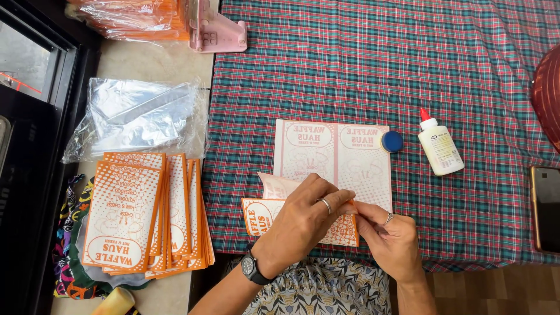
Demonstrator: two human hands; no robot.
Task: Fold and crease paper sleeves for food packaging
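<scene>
My left hand (pixel 303 219), with a ring and a black wristwatch, presses flat on a folded orange-and-white printed paper sheet (pixel 262 213) at the near edge of the plaid cloth. My right hand (pixel 389 236), also ringed, pinches the sheet's right end where an orange edge shows under my left fingertips. A flap of the paper curls up to the left of my left hand. Just beyond lies a flat stack of pale printed sheets (pixel 335 157), face down.
A white glue bottle (pixel 440 146) with red tip lies right, a blue cap (pixel 392 141) beside the sheets. Several orange printed bags (pixel 140 213) are fanned at left, below clear plastic wrap (pixel 137 116). A phone (pixel 547 207) lies at the right edge. A pink stand (pixel 217 29) is far back.
</scene>
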